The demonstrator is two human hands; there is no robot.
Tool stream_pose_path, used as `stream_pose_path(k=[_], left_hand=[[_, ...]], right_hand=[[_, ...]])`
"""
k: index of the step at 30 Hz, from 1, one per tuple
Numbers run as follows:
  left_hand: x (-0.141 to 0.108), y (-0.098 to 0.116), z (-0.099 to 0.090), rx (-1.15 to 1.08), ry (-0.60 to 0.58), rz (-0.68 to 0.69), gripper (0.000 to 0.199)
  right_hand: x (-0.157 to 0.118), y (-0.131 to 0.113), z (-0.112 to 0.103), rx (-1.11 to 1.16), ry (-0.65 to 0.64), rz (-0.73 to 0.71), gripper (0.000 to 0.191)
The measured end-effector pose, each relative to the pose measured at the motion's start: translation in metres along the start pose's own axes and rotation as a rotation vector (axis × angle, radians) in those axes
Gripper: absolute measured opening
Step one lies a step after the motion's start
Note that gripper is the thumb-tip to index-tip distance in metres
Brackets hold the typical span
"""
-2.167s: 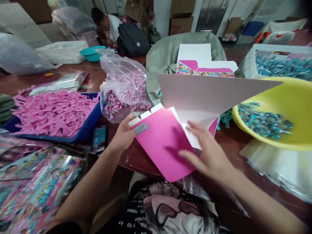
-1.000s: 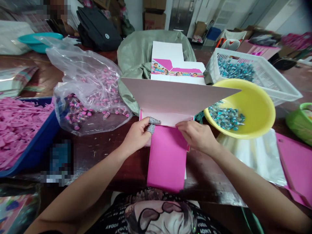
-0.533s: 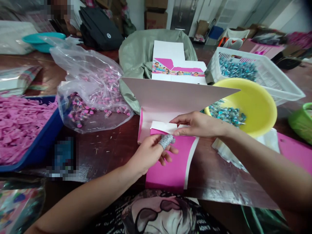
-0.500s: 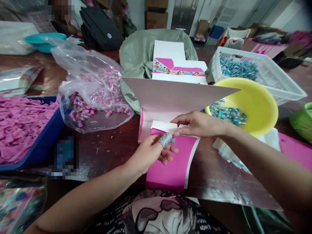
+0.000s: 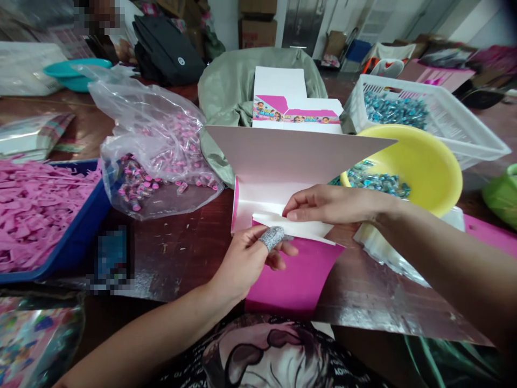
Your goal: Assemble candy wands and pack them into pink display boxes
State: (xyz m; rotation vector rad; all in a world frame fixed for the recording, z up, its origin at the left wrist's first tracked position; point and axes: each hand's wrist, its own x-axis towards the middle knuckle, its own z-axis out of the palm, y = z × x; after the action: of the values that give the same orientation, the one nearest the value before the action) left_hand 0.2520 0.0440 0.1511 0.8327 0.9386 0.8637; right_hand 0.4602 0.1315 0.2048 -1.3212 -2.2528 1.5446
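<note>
Now, seated at a dark red tabletop (image 5: 169,269), I grasp a pink card (image 5: 286,280) in both hands, its white flap bent up along the far edge. My left hand (image 5: 252,258), silvery wrapping on the thumb, clasps the card near the flap; my right hand (image 5: 311,205) pinches the flap between thumb and fingers. The card lies directly before my body, its far end at the open pink-and-white box (image 5: 301,156), whose tall panel leans upright. To the left, a blue tray (image 5: 86,245) brims with pink plastic pieces (image 5: 44,210), beside a clear bag (image 5: 186,202) of small pink-capped items. At right, a yellow basin (image 5: 432,167) holds wrapped teal pieces, just before a white basket (image 5: 460,116) of similar ones. Beyond the box stands a printed carton (image 5: 280,83) against green cloth (image 5: 226,81).
</note>
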Motion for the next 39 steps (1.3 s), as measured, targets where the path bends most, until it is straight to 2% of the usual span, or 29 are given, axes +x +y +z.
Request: stream_pose_path(k=[5,8,11,14,17,26,31,36,39], left_hand=[[-0.007,-0.003,-0.003,0.013,-0.088,0.072,0.019],[-0.008,0.0,-0.005,0.028,-0.105,0.086,0.02],[-0.01,0.002,-0.005,0.045,-0.109,0.091,0.02],[-0.012,0.004,-0.005,0.041,-0.117,0.083,0.018],[-0.014,0.004,-0.005,0.035,-0.119,0.073,0.017],[-0.015,0.002,-0.007,0.046,-0.124,0.085,0.019],[-0.014,0.001,-0.004,0.074,-0.104,0.129,0.013],[-0.012,-0.003,-0.004,0.128,-0.089,0.163,0.016],[-0.013,-0.002,-0.005,0.129,-0.106,0.164,0.017]], right_hand=[[-0.005,-0.005,0.002,0.17,-0.06,0.054,0.031],[-0.009,-0.011,0.005,0.243,-0.036,0.099,0.038],[-0.01,-0.015,0.006,0.147,-0.041,0.116,0.04],[-0.01,-0.017,0.007,-0.004,-0.103,0.046,0.039],[-0.009,-0.017,0.008,-0.074,-0.081,0.011,0.041],[-0.014,-0.019,0.013,-0.138,-0.056,0.024,0.04],[-0.019,-0.019,0.021,-0.072,-0.011,-0.041,0.035],[-0.023,-0.025,0.023,-0.083,0.034,0.023,0.035],[-0.028,-0.028,0.02,-0.099,0.012,0.024,0.035]])
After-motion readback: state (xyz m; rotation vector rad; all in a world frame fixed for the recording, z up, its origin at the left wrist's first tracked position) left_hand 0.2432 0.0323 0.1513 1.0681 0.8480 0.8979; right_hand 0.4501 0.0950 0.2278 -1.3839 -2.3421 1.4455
